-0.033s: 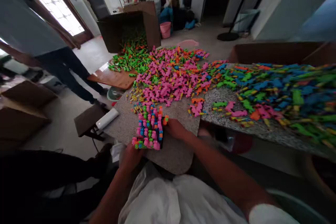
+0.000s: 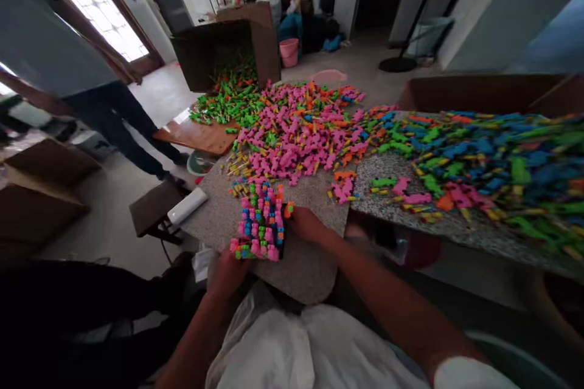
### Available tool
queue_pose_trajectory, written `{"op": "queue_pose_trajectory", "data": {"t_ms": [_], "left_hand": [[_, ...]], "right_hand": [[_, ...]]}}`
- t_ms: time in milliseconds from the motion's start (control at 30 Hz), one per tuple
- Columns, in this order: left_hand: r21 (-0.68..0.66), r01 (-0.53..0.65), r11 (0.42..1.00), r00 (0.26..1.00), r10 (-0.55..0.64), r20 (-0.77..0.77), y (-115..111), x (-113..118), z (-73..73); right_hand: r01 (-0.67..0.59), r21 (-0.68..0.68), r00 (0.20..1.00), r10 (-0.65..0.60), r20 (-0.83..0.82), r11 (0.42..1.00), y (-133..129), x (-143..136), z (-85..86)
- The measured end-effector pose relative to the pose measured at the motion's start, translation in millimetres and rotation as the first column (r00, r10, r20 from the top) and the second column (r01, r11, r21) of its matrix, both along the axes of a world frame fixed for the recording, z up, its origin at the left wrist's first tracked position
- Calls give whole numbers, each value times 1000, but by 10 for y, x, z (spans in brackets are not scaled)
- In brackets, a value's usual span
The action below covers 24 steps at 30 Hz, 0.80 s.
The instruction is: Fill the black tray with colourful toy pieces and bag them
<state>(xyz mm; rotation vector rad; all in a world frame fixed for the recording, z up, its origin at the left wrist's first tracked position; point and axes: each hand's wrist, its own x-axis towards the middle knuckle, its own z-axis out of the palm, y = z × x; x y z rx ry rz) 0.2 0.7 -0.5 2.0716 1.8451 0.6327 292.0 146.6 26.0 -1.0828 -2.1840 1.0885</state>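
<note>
A block of small pink, blue, green and orange toy pieces [image 2: 260,222] stands in rows near the front of the speckled stone table [image 2: 310,267]. At its lower left corner my left hand [image 2: 227,270] is closed around some of the pieces. On its right side, my right hand [image 2: 305,223] has its fingers closed on a small orange and green piece [image 2: 289,209]. A heap of pink toy pieces [image 2: 292,146] lies just beyond the block. Several loose pink and orange pieces [image 2: 343,187] rest to the right.
Blue and green pieces [image 2: 483,146] cover the right-hand counter. An open cardboard box [image 2: 264,48] spills green pieces at the back. On the left are a person [image 2: 86,67], a dark stool [image 2: 152,206] and a white roll [image 2: 187,205].
</note>
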Motion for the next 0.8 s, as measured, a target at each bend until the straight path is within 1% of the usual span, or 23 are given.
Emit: {"op": "queue_pose_trajectory", "data": {"t_ms": [133,333,467,533,567,600,633,667,700,733,767,800], "left_hand": [[-1,-13,1000,1000,13,0,11,3,-7],[-33,-65,997,996,67,60,3,-28,-15],[-43,-44,998,997,47,62,34,-73,-38],[-46,-57,997,996,60,65,46,-90,-38],[-47,-61,997,996,64,68,45,-98,-36],[-45,-62,997,995,65,71,39,-105,-34],[-42,-61,997,995,64,74,27,-113,-34],[-35,-60,998,995,63,78,11,-122,-36],[-28,-61,998,995,63,83,-9,-133,-41],[-21,-68,997,994,69,87,-30,-145,-48],[-14,-78,997,993,79,90,-50,-157,-59],[-12,-87,996,992,88,91,-68,-170,-71]], "right_hand": [[-6,-1,999,6,31,1000,45,-12,-11],[-4,-6,994,5,106,1000,91,-95,68],[-1,-2,991,1,137,1000,43,-153,90],[-21,-5,993,21,113,1000,83,-114,111],[-7,-13,994,8,110,1000,139,-58,130],[43,-17,991,-40,127,999,222,27,155],[135,-13,977,-130,170,991,329,138,185],[259,4,938,-253,236,966,456,271,217],[397,48,866,-392,311,916,596,414,248],[514,102,770,-510,383,852,739,556,277],[589,149,682,-588,434,794,877,681,300],[626,182,623,-626,469,758,1000,780,317]]}}
